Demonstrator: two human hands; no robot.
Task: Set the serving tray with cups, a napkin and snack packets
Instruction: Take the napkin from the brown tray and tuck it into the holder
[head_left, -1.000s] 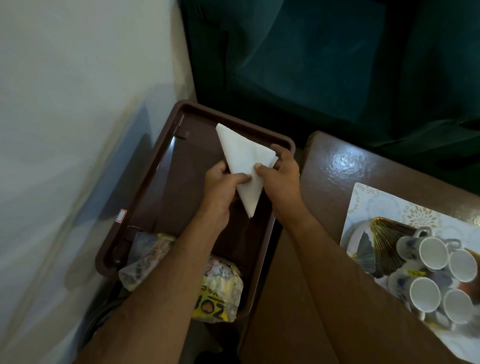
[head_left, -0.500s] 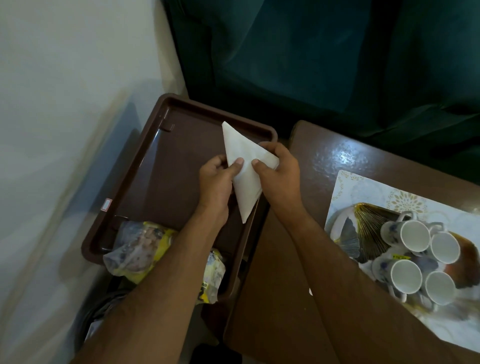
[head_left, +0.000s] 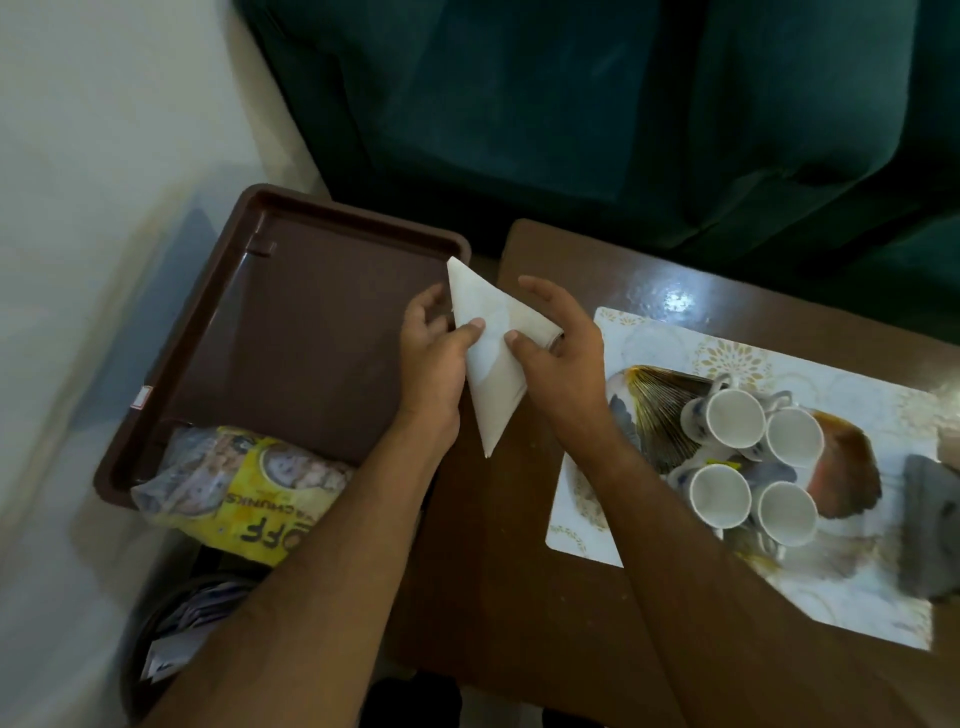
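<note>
In the head view, both hands hold a white napkin (head_left: 491, 358) folded into a long triangle, its narrow tip pointing toward the near side and its wide end toward the far side. The left hand (head_left: 434, 358) pinches the napkin's left edge between thumb and fingers, closed on the paper; the right hand (head_left: 558, 353) presses its thumb on the right edge while its fingers spread half open behind the fold, so it too grips the napkin. The napkin hangs in the air over the gap between the brown serving tray (head_left: 208, 332) on the left and the brown table (head_left: 519, 597) on the right, just beside the tray's far right corner. The tray's floor is mostly bare; at its near end lie the snack packets (head_left: 244, 493), a yellow printed one and a clear one, partly overhanging the near rim. On the table to the right a patterned placemat (head_left: 831, 384) carries four white cups (head_left: 753, 467) standing upright in a tight cluster, rims touching or nearly so, well apart from the tray. A dark green sofa (head_left: 571, 104) fills the far side, and a pale wall (head_left: 104, 156) runs along the left.
</note>
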